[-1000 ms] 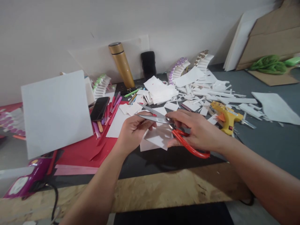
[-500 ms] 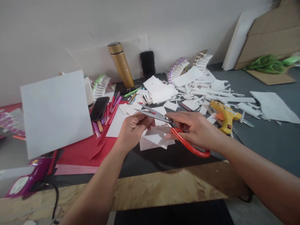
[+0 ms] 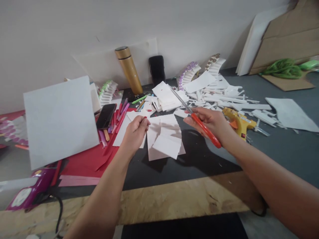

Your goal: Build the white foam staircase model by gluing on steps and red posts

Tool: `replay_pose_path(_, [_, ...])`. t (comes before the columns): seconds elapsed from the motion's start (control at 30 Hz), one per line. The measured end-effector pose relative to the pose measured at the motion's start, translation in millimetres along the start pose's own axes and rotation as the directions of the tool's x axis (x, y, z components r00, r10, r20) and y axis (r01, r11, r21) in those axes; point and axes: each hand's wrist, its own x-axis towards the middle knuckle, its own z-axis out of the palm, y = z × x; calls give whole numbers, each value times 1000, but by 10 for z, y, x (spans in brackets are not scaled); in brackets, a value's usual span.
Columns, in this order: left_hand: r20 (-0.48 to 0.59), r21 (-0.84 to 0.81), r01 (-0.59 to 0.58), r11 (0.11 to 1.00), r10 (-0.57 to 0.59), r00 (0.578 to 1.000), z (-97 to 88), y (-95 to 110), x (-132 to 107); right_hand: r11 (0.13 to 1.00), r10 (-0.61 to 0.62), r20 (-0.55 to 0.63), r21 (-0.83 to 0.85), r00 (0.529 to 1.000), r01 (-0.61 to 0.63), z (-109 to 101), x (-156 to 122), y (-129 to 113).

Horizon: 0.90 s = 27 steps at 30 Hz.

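My left hand [image 3: 134, 134] is closed in a pinch on a tiny red scrap [image 3: 145, 118], held above the white paper pieces [image 3: 163, 141] on the dark mat. My right hand [image 3: 211, 124] grips red-handled scissors [image 3: 196, 121], blades closed and pointing up and away to the left. The two hands are apart, with the paper pieces between and below them.
A white board [image 3: 59, 119] stands at the left over red paper [image 3: 87, 159]. Behind are a phone [image 3: 106, 115], pens [image 3: 119, 114], a gold flask [image 3: 127, 69], a black case [image 3: 157, 69], white scrap strips [image 3: 224, 96] and a yellow glue gun [image 3: 239, 122]. A purple glue gun [image 3: 32, 189] lies near left.
The scissors left the piece in my left hand and swung right, blades now pointing away. My left hand drew back slightly with the small red scrap.
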Motion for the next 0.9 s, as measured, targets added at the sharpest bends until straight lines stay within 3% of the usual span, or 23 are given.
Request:
replay_pose_path(0.07, [51, 111, 63, 992, -68, 996, -30, -57, 29, 961, 184, 9, 210, 983, -182, 10, 33, 12])
replay_pose_path(0.13, [47, 255, 59, 965, -73, 996, -59, -68, 25, 867, 315, 48, 391, 948, -308, 22, 52, -15])
replay_pose_path(0.23, [-63, 524, 42, 851, -10, 998, -93, -18, -17, 746, 379, 135, 540, 915, -389, 31, 60, -70])
replay_pose_path(0.33, [-96, 684, 46, 728, 27, 995, -88, 32, -54, 728, 378, 159, 558, 912, -399, 42, 57, -70])
replay_pose_path(0.6, [-67, 475, 176, 862, -164, 984, 4, 29, -88, 791, 271, 131, 535, 954, -298, 105, 29, 52])
replay_pose_path(0.9, [-22, 210, 148, 966, -147, 989, -54, -1, -101, 799, 233, 98, 548, 968, -248, 64, -1, -30])
